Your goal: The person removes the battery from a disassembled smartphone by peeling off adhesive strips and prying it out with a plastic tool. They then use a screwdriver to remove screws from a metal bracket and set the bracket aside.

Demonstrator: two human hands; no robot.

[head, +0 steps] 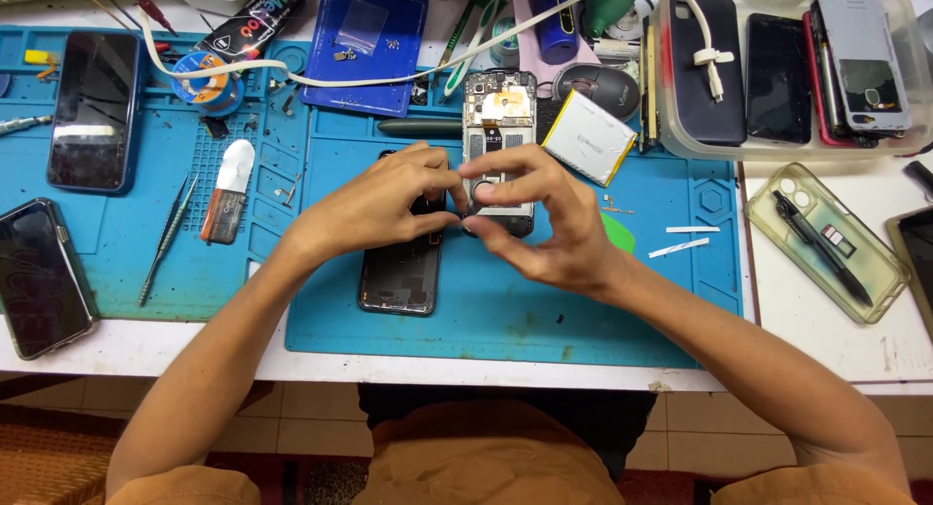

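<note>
At frame centre, the left hand (374, 208) and right hand (539, 218) pinched fingertips together on the opened black phone chassis (498, 145); a slip risked tearing its exposed internals.

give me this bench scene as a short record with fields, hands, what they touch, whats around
setting: blue work mat on a white table
left hand: left hand over a black phone back shell, fingertips pinching a small part, too small to tell
right hand: right hand meeting the left at the lower end of an opened phone
beside opened phone: loose flat battery
left of mat: tweezers, two dark phones
upper right: clear tub of phones
right: clear phone case holding a pen
</note>
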